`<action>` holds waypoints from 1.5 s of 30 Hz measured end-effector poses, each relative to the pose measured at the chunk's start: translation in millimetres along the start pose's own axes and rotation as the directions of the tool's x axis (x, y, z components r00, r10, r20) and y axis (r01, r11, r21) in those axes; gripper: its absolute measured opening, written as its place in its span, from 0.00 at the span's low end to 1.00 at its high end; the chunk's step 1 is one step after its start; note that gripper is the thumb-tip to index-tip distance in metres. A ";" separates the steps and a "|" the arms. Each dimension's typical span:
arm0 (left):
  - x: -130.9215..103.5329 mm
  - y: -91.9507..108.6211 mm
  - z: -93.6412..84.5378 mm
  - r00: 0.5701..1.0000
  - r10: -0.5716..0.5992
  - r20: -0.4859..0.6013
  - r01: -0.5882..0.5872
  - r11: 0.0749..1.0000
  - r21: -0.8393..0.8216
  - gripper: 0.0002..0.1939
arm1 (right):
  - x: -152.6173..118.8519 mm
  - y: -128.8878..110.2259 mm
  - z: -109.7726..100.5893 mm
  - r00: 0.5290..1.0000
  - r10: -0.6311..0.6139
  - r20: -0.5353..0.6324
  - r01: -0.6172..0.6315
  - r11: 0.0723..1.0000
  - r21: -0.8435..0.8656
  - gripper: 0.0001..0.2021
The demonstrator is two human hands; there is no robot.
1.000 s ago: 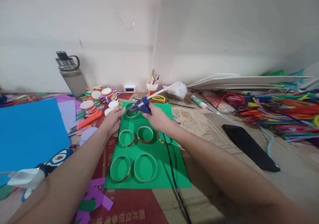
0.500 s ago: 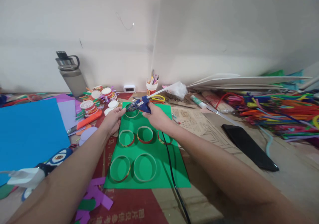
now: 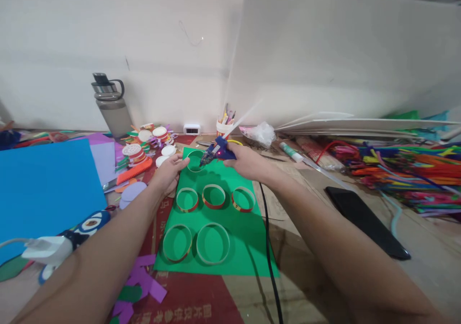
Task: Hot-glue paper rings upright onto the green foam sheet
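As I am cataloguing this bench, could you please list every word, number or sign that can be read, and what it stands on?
"图片仅供参考", as it appears, upside down: on the red printed cardboard; its other characters are partly covered or unclear.
Too small or blurred to read: the label on the glue gun in the right hand; the small white display; the tube; the pen cup.
No number is legible.
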State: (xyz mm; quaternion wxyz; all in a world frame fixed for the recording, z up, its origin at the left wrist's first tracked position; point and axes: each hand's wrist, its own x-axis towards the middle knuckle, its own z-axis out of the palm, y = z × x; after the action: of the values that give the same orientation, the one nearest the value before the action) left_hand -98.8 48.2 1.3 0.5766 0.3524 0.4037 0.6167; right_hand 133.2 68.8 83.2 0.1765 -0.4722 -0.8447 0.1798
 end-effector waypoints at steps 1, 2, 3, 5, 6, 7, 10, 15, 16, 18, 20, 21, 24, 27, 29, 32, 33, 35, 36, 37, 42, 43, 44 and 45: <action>-0.2 -0.5 -0.4 1.000 0.007 0.005 -0.007 1.000 -0.006 0.13 | -1.1 -1.4 -2.7 1.000 0.001 -0.010 -0.001 1.000 -0.001 0.18; -0.4 -1.0 -0.9 1.000 0.011 0.014 -0.011 1.000 -0.011 0.14 | -2.1 -2.8 -5.0 1.000 0.007 -0.015 -0.007 1.000 -0.001 0.18; -0.6 -1.6 -1.4 1.000 0.013 0.024 -0.013 1.000 -0.015 0.15 | -3.1 -4.1 -6.7 1.000 0.011 -0.018 -0.010 1.000 0.001 0.18; -0.9 -2.7 -2.5 0.999 0.018 0.037 -0.017 1.000 -0.020 0.16 | -4.8 -6.0 -8.1 1.000 0.006 -0.019 -0.006 1.000 0.008 0.18; -1.0 -3.2 -3.0 0.999 0.021 0.042 -0.020 1.000 -0.021 0.17 | -5.4 -6.4 -7.8 1.000 0.002 -0.018 -0.002 1.000 0.006 0.18; -1.1 -3.6 -3.5 0.999 0.024 0.048 -0.023 1.000 -0.021 0.17 | -5.8 -6.5 -6.7 1.000 0.000 -0.017 0.000 1.000 0.001 0.18; -1.5 -4.6 -4.0 0.998 0.030 0.058 -0.030 0.999 -0.013 0.19 | -6.5 -6.0 -1.6 1.000 -0.008 -0.002 0.008 1.000 -0.005 0.17; -1.7 -5.8 -2.7 0.999 0.035 0.040 -0.035 0.999 -0.006 0.19 | -8.9 -8.1 1.7 1.000 0.007 0.023 -0.005 0.999 -0.047 0.17; -1.3 -6.2 -2.5 0.999 0.034 0.031 -0.034 0.999 -0.004 0.18 | -9.5 -8.7 1.0 1.000 0.016 0.019 -0.015 0.998 -0.057 0.17; 0.1 -6.7 -2.4 1.000 0.022 0.007 -0.022 1.000 0.006 0.17 | -10.0 -9.1 -0.6 1.000 0.026 0.012 -0.025 0.997 -0.069 0.16; 1.6 -6.8 -2.7 1.000 0.007 -0.009 -0.007 1.000 0.024 0.17 | -9.6 -8.1 -1.1 0.999 0.036 0.011 -0.035 0.996 -0.081 0.15; 2.1 -6.5 -2.9 1.000 0.000 -0.012 0.001 0.999 0.034 0.17 | -9.0 -7.2 -0.8 0.999 0.041 0.014 -0.040 0.996 -0.086 0.14; 1.7 -4.4 -2.9 1.000 -0.004 -0.002 0.004 0.998 0.060 0.21 | -6.9 -4.3 1.1 0.999 0.048 0.016 -0.046 0.996 -0.079 0.12; -1.0 -1.9 -1.4 1.000 -0.012 0.029 0.009 0.995 0.097 0.27 | -5.7 -2.9 2.5 0.999 0.045 0.015 -0.044 0.998 -0.045 0.12; -2.6 -1.0 0.1 0.999 -0.035 0.024 0.032 0.994 0.109 0.30 | -5.4 -2.8 2.5 0.999 0.046 0.016 -0.046 0.998 -0.034 0.13; -3.8 -0.6 1.8 0.998 -0.061 0.016 0.059 0.994 0.089 0.28 | -5.5 -3.1 1.5 0.999 0.048 0.017 -0.048 0.998 -0.031 0.14; -3.8 -0.5 2.1 0.998 -0.063 0.024 0.061 0.995 0.083 0.28 | -5.6 -3.3 1.1 0.999 0.046 0.016 -0.046 0.999 -0.027 0.15; -3.7 -0.3 1.9 0.997 -0.063 0.033 0.060 0.995 0.075 0.27 | -5.9 -3.6 0.6 0.999 0.039 0.012 -0.039 0.999 -0.019 0.15; -3.5 -0.2 1.5 0.998 -0.061 0.034 0.059 0.995 0.075 0.26 | -6.1 -3.9 0.4 0.999 0.035 0.009 -0.035 0.999 -0.016 0.16; -3.3 -0.1 1.0 0.998 -0.059 0.032 0.057 0.995 0.077 0.26 | -6.3 -4.1 0.2 0.999 0.032 0.006 -0.031 0.999 -0.017 0.15; -3.0 -0.8 -0.9 0.998 -0.041 0.049 0.037 0.997 0.071 0.27 | -7.4 -5.8 -1.3 0.999 0.044 -0.005 -0.044 0.999 -0.021 0.15; -3.2 -1.1 -0.8 0.998 -0.034 0.052 0.031 0.997 0.068 0.28 | -7.5 -6.2 -1.8 0.999 0.043 -0.008 -0.043 0.999 -0.019 0.15; -3.5 -1.3 -0.5 0.998 -0.028 0.056 0.024 0.997 0.067 0.29 | -7.7 -6.7 -2.3 0.999 0.041 -0.011 -0.041 0.999 -0.018 0.15; -3.9 -1.5 -0.2 0.998 -0.025 0.061 0.021 0.998 0.067 0.29 | -8.0 -7.3 -2.9 0.999 0.040 -0.012 -0.040 0.999 -0.019 0.16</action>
State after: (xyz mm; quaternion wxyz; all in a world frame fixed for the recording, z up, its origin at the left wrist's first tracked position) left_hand -98.0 44.4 0.0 0.5836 0.3855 0.4100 0.5854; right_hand 133.1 58.8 88.2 0.1733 -0.4918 -0.8357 0.1722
